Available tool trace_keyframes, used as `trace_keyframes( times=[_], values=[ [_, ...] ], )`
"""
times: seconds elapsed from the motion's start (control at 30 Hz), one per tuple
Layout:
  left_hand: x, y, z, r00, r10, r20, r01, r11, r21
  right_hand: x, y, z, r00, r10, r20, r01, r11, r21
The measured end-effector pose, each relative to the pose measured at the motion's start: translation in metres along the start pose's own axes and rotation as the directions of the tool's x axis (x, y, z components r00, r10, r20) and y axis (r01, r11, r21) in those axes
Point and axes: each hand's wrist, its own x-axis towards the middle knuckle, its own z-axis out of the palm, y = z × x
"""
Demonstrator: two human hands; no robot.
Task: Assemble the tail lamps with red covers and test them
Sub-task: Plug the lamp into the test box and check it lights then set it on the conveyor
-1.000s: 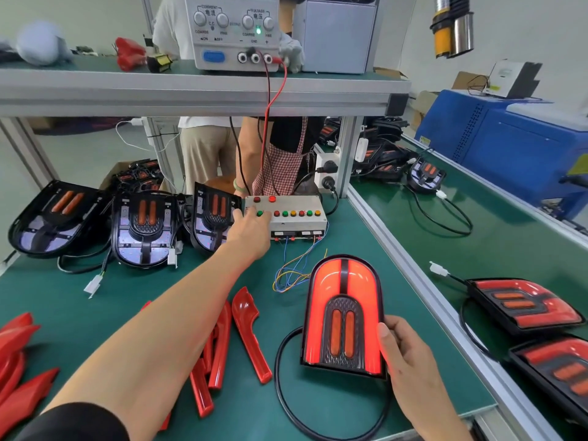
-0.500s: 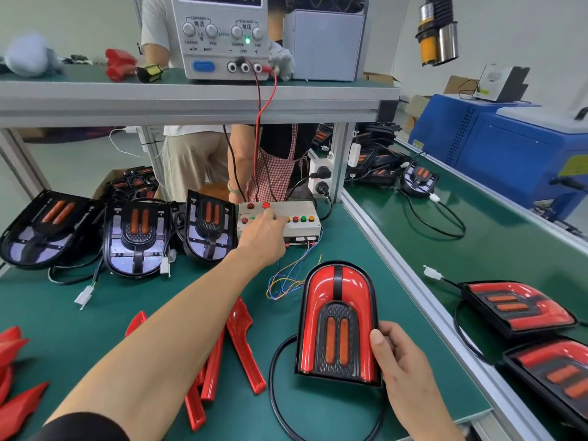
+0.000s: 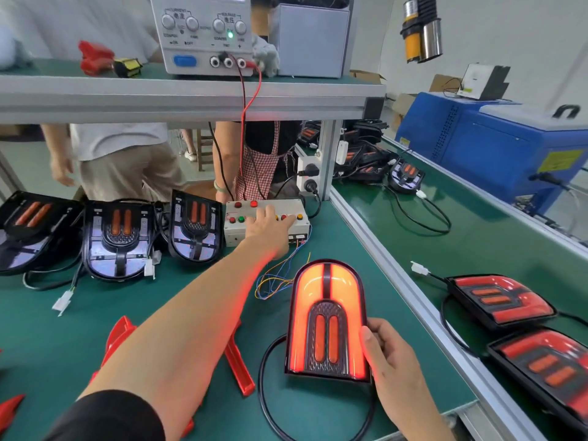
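A tail lamp with a red cover (image 3: 327, 319) stands tilted on the green bench, its outer band glowing bright orange-red. My right hand (image 3: 389, 358) grips its right lower edge, thumb on the front. My left hand (image 3: 270, 230) reaches forward over the white test box (image 3: 265, 218), with straight fingers pressing among its coloured buttons. A black cable (image 3: 270, 405) loops from under the lamp. Loose red covers (image 3: 238, 364) lie under my left forearm. Three uncovered lamp bases (image 3: 119, 237) lean in a row at the left.
A power supply (image 3: 203, 30) sits on the shelf above, with red and black leads running down to the test box. Two finished red lamps (image 3: 502, 300) lie on the neighbouring bench at right. Two people stand behind the bench. A blue machine (image 3: 496, 141) is at far right.
My left hand has slid rightwards along the test box buttons. The lamp went from lit to dark and now glows brightly again. My right hand keeps its hold.
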Motion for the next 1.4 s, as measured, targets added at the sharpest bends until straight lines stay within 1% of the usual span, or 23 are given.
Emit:
trace_keyframes(
  times=[0.13,0.33,0.5,0.7,0.87,0.9,0.97,1.0,1.07,1.1,1.13,1.2,1.23,1.27,1.33,1.4],
  values=[
    [0.000,0.004,-0.001,0.999,-0.043,0.024,0.044,0.998,-0.045,0.001,0.001,0.000,1.000,0.009,-0.007,-0.009,1.000,-0.002],
    [-0.001,-0.003,0.004,1.000,-0.014,-0.010,0.013,0.997,-0.079,0.001,-0.002,0.000,1.000,0.011,0.003,-0.011,0.999,0.049],
    [-0.001,-0.001,0.007,1.000,-0.010,-0.026,0.009,0.998,-0.063,0.001,-0.002,0.000,1.000,0.001,-0.028,0.001,0.999,0.046],
    [0.001,-0.001,0.005,1.000,-0.021,0.009,0.022,0.998,-0.058,0.002,0.001,0.000,0.999,0.007,-0.032,-0.006,0.999,0.049],
    [-0.005,-0.001,0.003,1.000,0.004,-0.005,-0.005,0.999,-0.039,0.001,-0.002,0.001,1.000,0.007,-0.013,-0.006,0.997,0.083],
    [-0.007,-0.001,0.002,1.000,0.006,-0.001,-0.006,0.998,-0.058,0.000,-0.004,0.001,1.000,0.009,-0.001,-0.009,0.995,0.098],
    [-0.013,-0.002,-0.003,1.000,0.001,0.002,-0.001,0.988,-0.156,-0.001,-0.008,0.001,1.000,0.011,0.004,-0.012,0.992,0.126],
    [-0.017,-0.003,-0.006,0.999,-0.011,-0.030,0.004,0.974,-0.226,-0.001,-0.009,0.000,1.000,0.009,-0.003,-0.009,0.990,0.142],
    [-0.029,-0.006,-0.010,0.980,-0.038,-0.195,-0.040,0.924,-0.380,-0.002,-0.009,-0.001,1.000,0.009,-0.020,-0.006,0.984,0.177],
    [-0.038,-0.007,-0.011,0.962,-0.027,-0.271,-0.102,0.886,-0.452,-0.002,-0.009,-0.002,1.000,0.015,-0.024,-0.010,0.981,0.196],
    [-0.048,-0.008,-0.013,0.950,0.009,-0.313,-0.180,0.832,-0.525,-0.003,-0.009,-0.003,1.000,0.022,-0.020,-0.017,0.978,0.210],
    [-0.070,-0.008,-0.016,0.950,0.105,-0.296,-0.282,0.697,-0.660,-0.004,-0.008,-0.006,0.999,0.032,-0.003,-0.031,0.978,0.204],
    [-0.079,-0.008,-0.016,0.949,0.155,-0.273,-0.306,0.651,-0.695,-0.005,-0.007,-0.007,0.999,0.038,0.008,-0.039,0.981,0.188],
    [-0.086,-0.008,-0.015,0.945,0.200,-0.259,-0.326,0.625,-0.709,-0.005,-0.006,-0.007,0.999,0.044,0.018,-0.046,0.984,0.173],
    [-0.096,-0.009,-0.011,0.934,0.284,-0.219,-0.354,0.628,-0.693,-0.005,-0.005,-0.009,0.999,0.045,0.028,-0.048,0.988,0.149],
    [-0.101,-0.008,-0.007,0.918,0.366,-0.154,-0.378,0.687,-0.621,-0.005,-0.005,-0.009,0.998,0.043,0.037,-0.047,0.992,0.113]
  ],
)
